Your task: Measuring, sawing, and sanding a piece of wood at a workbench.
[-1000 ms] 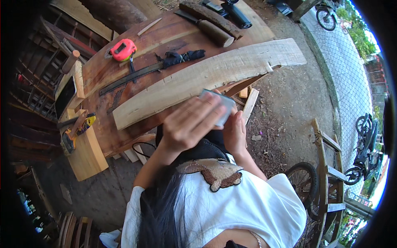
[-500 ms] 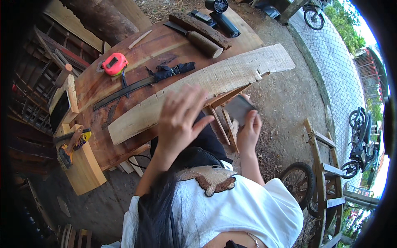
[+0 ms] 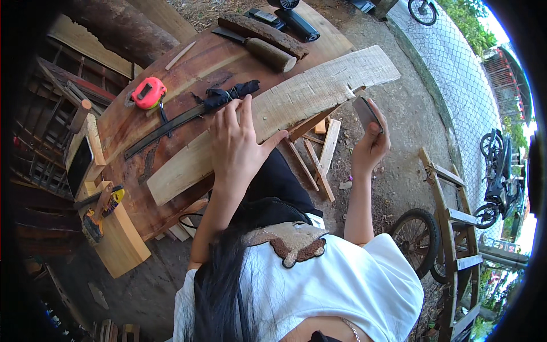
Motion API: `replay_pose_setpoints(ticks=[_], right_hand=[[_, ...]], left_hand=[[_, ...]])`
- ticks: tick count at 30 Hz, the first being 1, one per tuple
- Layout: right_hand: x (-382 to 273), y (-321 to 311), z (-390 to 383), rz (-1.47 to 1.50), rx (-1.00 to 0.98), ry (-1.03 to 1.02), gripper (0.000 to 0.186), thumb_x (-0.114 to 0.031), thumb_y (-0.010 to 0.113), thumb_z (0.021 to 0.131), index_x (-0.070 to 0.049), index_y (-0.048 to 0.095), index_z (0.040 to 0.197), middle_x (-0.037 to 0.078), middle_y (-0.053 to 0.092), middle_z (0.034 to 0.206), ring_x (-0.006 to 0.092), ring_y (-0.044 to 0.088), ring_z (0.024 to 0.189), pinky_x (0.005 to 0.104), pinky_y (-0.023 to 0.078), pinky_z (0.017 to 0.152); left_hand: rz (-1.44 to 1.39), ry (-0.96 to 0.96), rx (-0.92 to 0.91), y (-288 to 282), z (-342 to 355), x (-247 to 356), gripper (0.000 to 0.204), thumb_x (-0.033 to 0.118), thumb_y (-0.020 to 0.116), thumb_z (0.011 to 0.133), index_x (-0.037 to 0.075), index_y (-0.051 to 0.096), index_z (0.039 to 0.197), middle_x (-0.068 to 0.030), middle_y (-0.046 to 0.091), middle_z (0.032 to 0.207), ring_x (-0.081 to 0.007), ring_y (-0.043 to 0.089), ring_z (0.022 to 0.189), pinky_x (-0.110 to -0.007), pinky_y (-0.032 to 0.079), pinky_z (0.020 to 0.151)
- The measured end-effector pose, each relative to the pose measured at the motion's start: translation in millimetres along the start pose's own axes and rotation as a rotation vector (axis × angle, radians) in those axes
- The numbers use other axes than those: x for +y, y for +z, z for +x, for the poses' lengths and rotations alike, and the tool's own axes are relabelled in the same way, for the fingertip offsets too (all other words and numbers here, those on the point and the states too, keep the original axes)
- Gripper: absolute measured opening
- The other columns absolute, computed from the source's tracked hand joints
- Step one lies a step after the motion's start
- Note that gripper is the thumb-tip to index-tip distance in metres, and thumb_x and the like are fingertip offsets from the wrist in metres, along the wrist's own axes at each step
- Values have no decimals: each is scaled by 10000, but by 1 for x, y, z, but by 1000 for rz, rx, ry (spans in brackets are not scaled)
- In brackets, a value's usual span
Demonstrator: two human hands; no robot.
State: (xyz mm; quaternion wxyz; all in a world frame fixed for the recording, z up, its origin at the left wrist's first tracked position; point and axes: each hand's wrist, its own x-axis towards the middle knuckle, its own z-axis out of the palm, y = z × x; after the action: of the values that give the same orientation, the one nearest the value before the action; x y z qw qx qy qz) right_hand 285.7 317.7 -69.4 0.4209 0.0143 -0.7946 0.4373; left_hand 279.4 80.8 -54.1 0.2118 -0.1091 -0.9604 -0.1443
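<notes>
A long, pale, slightly curved wooden board (image 3: 310, 94) lies slantwise over the near side of the work table, its right end jutting past the table. My left hand (image 3: 233, 137) rests across the board, fingers stretched out and thumb spread towards the near edge. Raised to the right of the board, my right hand (image 3: 371, 142) holds a thin, flat grey sheet (image 3: 365, 114), possibly sandpaper, between thumb and fingers. Beyond my left fingertips lies a long dark blade (image 3: 171, 132) with a black wrapped handle (image 3: 233, 94).
On the brown wooden table (image 3: 199, 62) are a pink tape measure (image 3: 149, 93), a wooden-handled knife (image 3: 268, 54), a bark strip (image 3: 262, 35) and a small fan (image 3: 299, 25). A phone (image 3: 81, 161) leans at the left. A wooden ladder-like frame (image 3: 447, 199) and a wheel (image 3: 413, 242) stand at right.
My left hand has come down onto the board, a little left of where it was. My right hand has moved up and to the right with the grey sheet, away from the board's near edge.
</notes>
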Motion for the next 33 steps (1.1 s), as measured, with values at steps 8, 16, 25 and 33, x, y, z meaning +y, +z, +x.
replay_pose_setpoints(ticks=[8, 16, 25, 33], right_hand=[[-6, 17, -4, -77, -102, -260, 238, -101, 506, 930, -100, 668, 1105, 85, 670, 1081, 265, 627, 1027, 392, 470, 923], [-38, 42, -14, -113, -362, -433, 273, -102, 629, 808, -174, 693, 1064, 37, 670, 1075, 196, 626, 1040, 377, 402, 957], [-39, 49, -21, -139, -543, -456, 360, -146, 618, 814, -230, 653, 1163, -10, 647, 1155, 150, 584, 1127, 401, 334, 1039], [-1, 41, 0, -262, -637, -557, 351, -118, 589, 842, -273, 648, 1151, -70, 637, 1192, 94, 537, 1192, 407, 210, 1119]], left_hand=[[-54, 10, -2, -2, -2, 1, 765, 546, 705, 709, 19, 511, 1228, -121, 503, 1145, -266, 500, 1042, -427, 391, 926], [-73, -13, -42, -5, -2, 2, 771, 568, 658, 740, 16, 496, 1253, -122, 494, 1160, -275, 496, 1069, -423, 394, 926], [-123, -3, -62, -7, -5, 1, 789, 485, 711, 713, 6, 460, 1288, -129, 486, 1195, -282, 499, 1073, -415, 413, 919], [-107, 11, -58, -6, -4, 1, 801, 396, 775, 681, 5, 447, 1299, -132, 482, 1201, -286, 503, 1070, -409, 421, 920]])
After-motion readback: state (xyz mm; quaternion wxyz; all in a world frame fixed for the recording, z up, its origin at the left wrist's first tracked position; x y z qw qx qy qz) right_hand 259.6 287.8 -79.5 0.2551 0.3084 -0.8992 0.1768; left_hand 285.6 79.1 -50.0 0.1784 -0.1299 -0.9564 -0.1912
